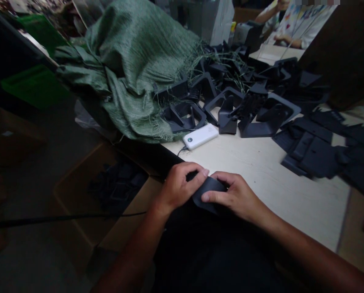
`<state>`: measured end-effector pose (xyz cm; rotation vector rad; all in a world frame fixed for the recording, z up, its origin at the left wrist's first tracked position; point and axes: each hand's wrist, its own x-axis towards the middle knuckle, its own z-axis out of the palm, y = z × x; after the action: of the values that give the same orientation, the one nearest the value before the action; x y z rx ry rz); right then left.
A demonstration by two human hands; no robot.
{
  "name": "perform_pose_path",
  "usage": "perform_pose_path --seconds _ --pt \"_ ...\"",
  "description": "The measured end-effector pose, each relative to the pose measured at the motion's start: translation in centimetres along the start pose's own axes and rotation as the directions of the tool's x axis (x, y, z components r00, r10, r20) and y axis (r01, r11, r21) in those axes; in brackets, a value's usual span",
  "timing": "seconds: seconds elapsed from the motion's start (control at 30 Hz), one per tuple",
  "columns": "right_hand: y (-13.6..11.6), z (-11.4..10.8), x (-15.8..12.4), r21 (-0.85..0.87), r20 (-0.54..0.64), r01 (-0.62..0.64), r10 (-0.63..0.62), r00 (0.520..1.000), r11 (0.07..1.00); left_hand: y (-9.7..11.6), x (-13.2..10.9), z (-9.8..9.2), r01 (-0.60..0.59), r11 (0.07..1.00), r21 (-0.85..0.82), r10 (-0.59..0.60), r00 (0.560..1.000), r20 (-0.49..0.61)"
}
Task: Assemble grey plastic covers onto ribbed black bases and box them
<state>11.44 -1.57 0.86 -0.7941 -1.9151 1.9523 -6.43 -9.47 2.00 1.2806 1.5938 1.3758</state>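
**Both hands closed on one black piece at the near table edge**

We log the left hand as curled, with thumb and forefinger pinched onto the left end of a small black piece. The right hand grips the same piece from the other side. Its forefinger lies flat along the near edge and its other fingers are folded over the top. The two hands sit close together, almost touching across the piece, and neither is spread open. The piece is held just at the near edge of the pale table, above the person's dark lap. We cannot make out its exact shape in the dim light.

Beyond the hands, a white power bank lies on the table with a thin cable at its left end. Behind it, a heap of black plastic frames lies against a green woven sack. Flatter black parts lie to the right, well apart from the hands. Left of the table and lower down, an open cardboard box holds more dark parts. Another person's arm rests on a far surface at top right.
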Motion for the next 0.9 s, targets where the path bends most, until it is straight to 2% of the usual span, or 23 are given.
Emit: perform_pose_path --seconds 0.07,0.1,0.17,0.23,0.3,0.4,0.47,0.53,0.63,0.77,0.9 --pt "-0.3 -0.1 0.3 -0.079 0.016 0.067 -0.066 0.998 0.995 -0.1 0.1 -0.3 -0.066 0.982 0.178 0.026 0.976 0.217" --pt "-0.6 -0.2 0.4 -0.119 0.031 0.1 -0.097 0.995 0.988 -0.2 0.3 -0.4 -0.091 0.969 0.23 0.027 0.963 0.269" --pt "-1.1 -0.4 0.5 -0.229 0.04 0.156 -0.151 0.988 0.961 -0.9 0.5 -0.5 -0.092 0.968 0.233 0.019 0.955 0.296" --pt "-1.4 -0.8 0.3 -0.355 0.012 0.184 -0.192 0.981 0.917 -1.7 0.7 -0.7 -0.027 0.992 0.125 -0.009 0.961 0.276" --pt "-1.5 -1.5 0.0 -0.397 -0.022 0.185 -0.21 0.977 0.899 -2.5 0.6 -0.7 0.085 0.995 -0.043 -0.075 0.978 0.194" --pt "-0.7 -2.1 -0.3 -0.328 -0.053 0.183 -0.212 0.976 0.927 -3.3 0.1 -0.4 0.227 0.933 -0.279 -0.221 0.974 0.053" --pt "0.1 -1.9 -0.5 -0.281 -0.097 0.186 -0.22 0.971 0.942 -3.5 -0.1 0.1 0.281 0.886 -0.369 -0.297 0.955 0.015" --pt "0.7 -1.6 -0.5 -0.244 -0.154 0.185 -0.226 0.962 0.952 -3.4 -0.3 0.5 0.314 0.859 -0.405 -0.338 0.941 0.014" --pt "0.7 -1.3 -0.2 -0.213 -0.197 0.195 -0.237 0.951 0.957 -3.0 -0.4 0.7 0.315 0.841 -0.441 -0.338 0.941 0.026" --pt "-0.8 -2.2 1.0 -0.171 -0.117 0.2 -0.221 0.968 0.965 -2.3 -0.5 0.5 0.326 0.812 -0.484 -0.351 0.936 0.041" --pt "-2.1 -3.1 2.4 -0.094 -0.069 0.113 -0.12 0.99 0.989 -1.9 -0.9 0.2 0.321 0.842 -0.434 -0.328 0.943 0.061"
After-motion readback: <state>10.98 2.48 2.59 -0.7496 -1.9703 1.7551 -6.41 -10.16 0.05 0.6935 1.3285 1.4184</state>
